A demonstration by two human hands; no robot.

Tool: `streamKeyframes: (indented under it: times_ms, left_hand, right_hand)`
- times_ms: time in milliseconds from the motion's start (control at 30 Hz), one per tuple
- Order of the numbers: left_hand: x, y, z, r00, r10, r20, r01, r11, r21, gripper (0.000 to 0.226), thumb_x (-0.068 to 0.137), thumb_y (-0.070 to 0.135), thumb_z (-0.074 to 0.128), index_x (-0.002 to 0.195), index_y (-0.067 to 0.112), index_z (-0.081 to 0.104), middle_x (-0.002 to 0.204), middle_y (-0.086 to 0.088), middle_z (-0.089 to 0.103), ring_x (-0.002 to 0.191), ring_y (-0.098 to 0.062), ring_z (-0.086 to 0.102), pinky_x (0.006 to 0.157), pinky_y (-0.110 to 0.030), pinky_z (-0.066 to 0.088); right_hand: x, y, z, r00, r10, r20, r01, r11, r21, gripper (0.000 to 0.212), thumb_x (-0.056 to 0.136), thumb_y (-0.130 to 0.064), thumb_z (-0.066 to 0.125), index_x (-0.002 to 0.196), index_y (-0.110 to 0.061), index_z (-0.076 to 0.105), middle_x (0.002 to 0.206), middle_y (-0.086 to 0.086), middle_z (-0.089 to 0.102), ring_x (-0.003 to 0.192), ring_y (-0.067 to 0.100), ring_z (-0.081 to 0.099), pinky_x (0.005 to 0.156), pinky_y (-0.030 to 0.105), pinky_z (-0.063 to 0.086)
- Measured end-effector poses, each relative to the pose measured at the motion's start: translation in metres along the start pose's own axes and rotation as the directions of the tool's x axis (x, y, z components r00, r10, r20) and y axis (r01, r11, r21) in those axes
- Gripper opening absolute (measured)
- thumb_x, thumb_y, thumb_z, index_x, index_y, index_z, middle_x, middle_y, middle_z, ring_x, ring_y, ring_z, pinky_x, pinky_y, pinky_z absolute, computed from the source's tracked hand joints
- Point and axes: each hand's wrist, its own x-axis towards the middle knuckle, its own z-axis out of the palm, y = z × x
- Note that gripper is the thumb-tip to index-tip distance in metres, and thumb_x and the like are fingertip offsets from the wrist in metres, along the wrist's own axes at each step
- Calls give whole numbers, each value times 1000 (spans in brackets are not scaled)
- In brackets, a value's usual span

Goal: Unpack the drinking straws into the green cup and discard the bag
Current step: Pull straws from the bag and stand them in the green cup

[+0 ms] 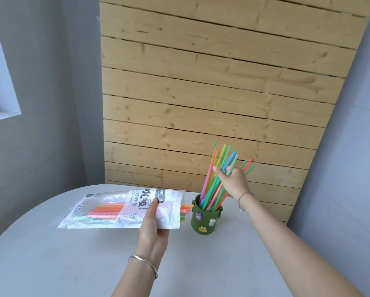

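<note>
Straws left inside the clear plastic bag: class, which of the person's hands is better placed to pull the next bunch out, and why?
The right hand. It is at the colourful straws standing in the green cup, close to the bag's open mouth. The left hand is occupied gripping the clear printed plastic bag.

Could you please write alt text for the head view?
The right hand grips straws standing in a green cup on a grey table. The left hand holds the bag, more straws inside.
</note>
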Motion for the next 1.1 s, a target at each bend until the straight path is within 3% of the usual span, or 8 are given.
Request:
streamKeyframes:
  times_ms: [67, 200, 467, 567, 700, 900, 1000, 1100]
  left_hand:
    - [-2, 0, 1, 1000, 5, -12, -5, 1000, 7, 64, 86, 35, 64, 138, 2, 50, 138, -29, 52, 126, -41, 53, 104, -57, 41]
    - [1, 0, 1, 1000, 20, -5, -20, 1000, -6, 60, 88, 31, 63, 141, 7, 47, 136, -28, 54, 126, -42, 53, 103, -59, 42]
    - [3, 0, -1, 999, 34, 4, -34, 999, -19, 65, 79, 31, 73, 137, 11, 52, 132, -18, 61, 123, -38, 56, 104, -57, 42]
    - [-4, -1, 3, 999, 45, 18, -45, 999, -3, 56, 84, 27, 69, 136, 12, 53, 129, -11, 64, 120, -30, 60, 99, -51, 49]
    - [-15, -2, 6, 998, 46, 50, -48, 998, 35, 45, 90, 26, 63, 133, 12, 57, 128, -9, 66, 118, -27, 61, 103, -52, 45]
    - [-33, -2, 12, 988, 110, 105, -127, 976, 179, 39, 86, 32, 67, 121, 14, 66, 114, 1, 72, 109, -14, 66, 104, -39, 46]
    - [-41, -6, 15, 968, 160, 193, -215, 925, 312, 41, 85, 36, 69, 119, 13, 67, 114, 0, 74, 110, -15, 66, 102, -38, 46]
    - [-50, -6, 19, 951, 177, 252, -272, 867, 417, 43, 79, 36, 75, 115, 14, 69, 109, -1, 75, 107, -16, 68, 94, -35, 50]
  right_hand:
    - [-2, 0, 1, 999, 17, 47, -14, 998, -69, 54, 85, -37, 64, 49, -13, 31, 46, 0, 25, 43, 20, 30, 47, 29, 25]
    - [-4, 2, -4, 992, -22, 123, 33, 996, -83, 24, 82, -32, 69, 87, -9, 66, 71, -1, 54, 71, 19, 53, 68, 29, 46]
    - [-25, 6, -12, 943, -86, -322, 127, 986, 111, 53, 72, -23, 79, 108, -11, 42, 86, 0, 52, 63, 19, 57, 67, 31, 49]
    - [-54, 6, -6, 889, -70, -453, 202, 947, 250, 44, 76, -16, 75, 100, -15, 38, 84, -5, 49, 65, 16, 56, 61, 17, 44]
    - [-93, 10, 20, 867, -47, -496, 250, 902, 351, 30, 81, -16, 69, 92, -16, 41, 84, -5, 49, 72, 25, 55, 62, 26, 44]
    - [-118, 0, 48, 987, 135, -81, -64, 811, 582, 27, 88, -28, 61, 102, -6, 53, 97, 5, 61, 79, -2, 60, 64, 12, 48]
    - [-126, 0, 64, 948, 151, 279, -311, 616, 723, 39, 90, -42, 54, 115, -12, 60, 115, 6, 68, 106, 18, 65, 92, 33, 52]
    - [-128, 4, 71, 926, 184, 329, -377, 428, 821, 39, 91, -40, 54, 117, -13, 64, 118, 9, 69, 110, 25, 65, 101, 49, 47]
